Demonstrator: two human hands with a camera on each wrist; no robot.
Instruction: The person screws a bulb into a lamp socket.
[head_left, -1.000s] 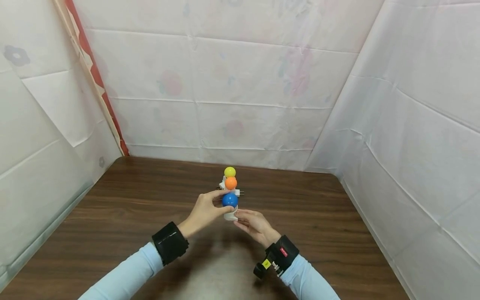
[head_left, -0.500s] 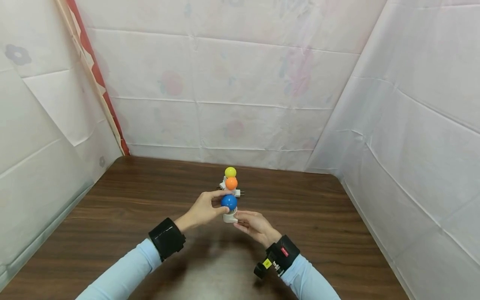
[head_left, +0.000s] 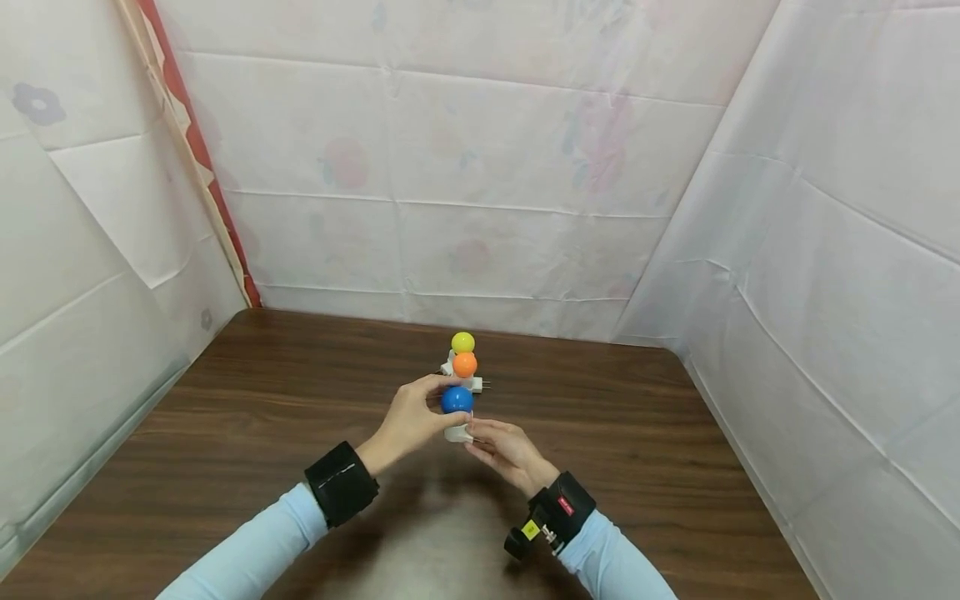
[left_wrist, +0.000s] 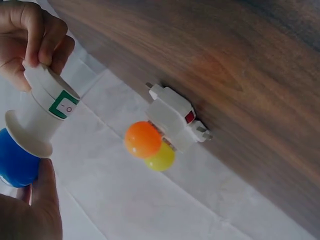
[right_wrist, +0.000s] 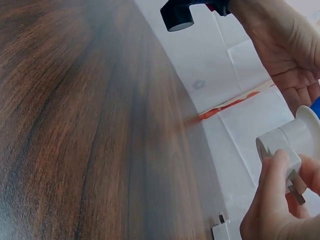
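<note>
In the head view my left hand grips a round blue light bulb between thumb and fingers. Below it, my right hand pinches a white plug-in lamp socket from the right side. The left wrist view shows the blue bulb right at the flared rim of the socket, which carries a green-framed rocker switch. Metal plug prongs stick out between the right fingers in the right wrist view. The bulb's metal base is hidden.
Behind the hands, an orange bulb and a yellow bulb stand in white plug-in sockets on the dark wooden table. White patterned sheets hang around the table's back and sides.
Half a second ago the left hand had shifted slightly left and the bulb's metal base showed above the socket. Now the thumb lies farther right across that gap. The right hand holds nearly still.
</note>
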